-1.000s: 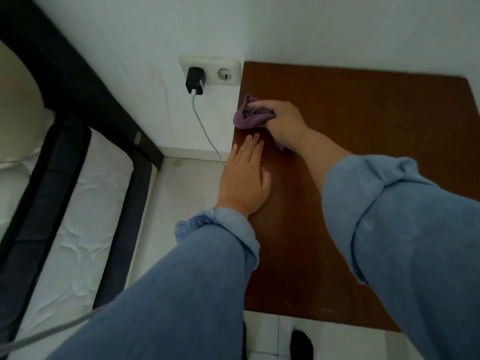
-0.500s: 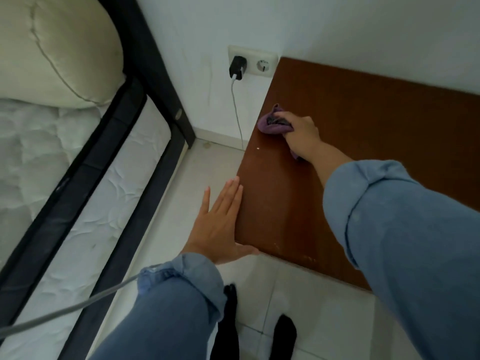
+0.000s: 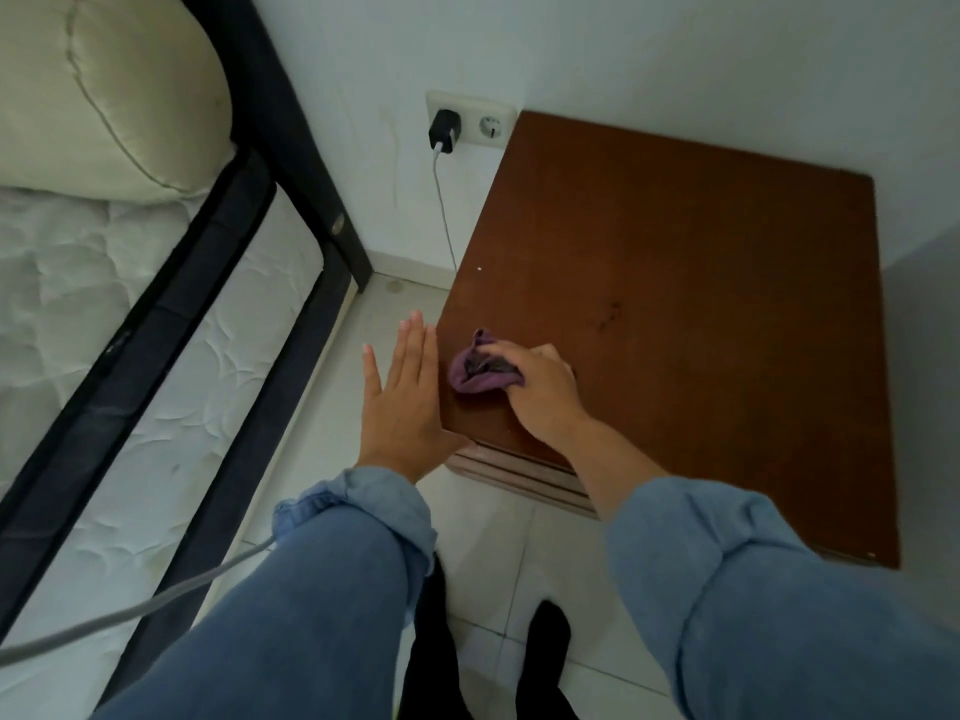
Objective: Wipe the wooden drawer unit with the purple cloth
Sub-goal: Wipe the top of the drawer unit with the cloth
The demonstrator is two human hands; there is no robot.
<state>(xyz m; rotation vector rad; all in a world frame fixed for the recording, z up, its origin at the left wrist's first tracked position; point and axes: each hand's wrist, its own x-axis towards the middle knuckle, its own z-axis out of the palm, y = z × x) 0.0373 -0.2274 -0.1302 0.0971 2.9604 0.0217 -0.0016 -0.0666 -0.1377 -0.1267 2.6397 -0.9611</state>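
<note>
While right hand (image 3: pixel 540 389) presses purple cloth (image 3: pixel 475 374)

The left hand (image 3: pixel 402 402) is flat and spread, fingers straight and pointing away from the body, its thumb side turned to the right. The right hand (image 3: pixel 540 389) is curled closed, knuckles up, palm down, fingers pointing left. Both forearms reach forward from rolled blue sleeves (image 3: pixel 363 511).

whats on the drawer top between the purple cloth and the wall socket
In the head view, only bare wood of the drawer unit lies between the purple cloth and the wall socket, apart from one tiny white speck.
</note>
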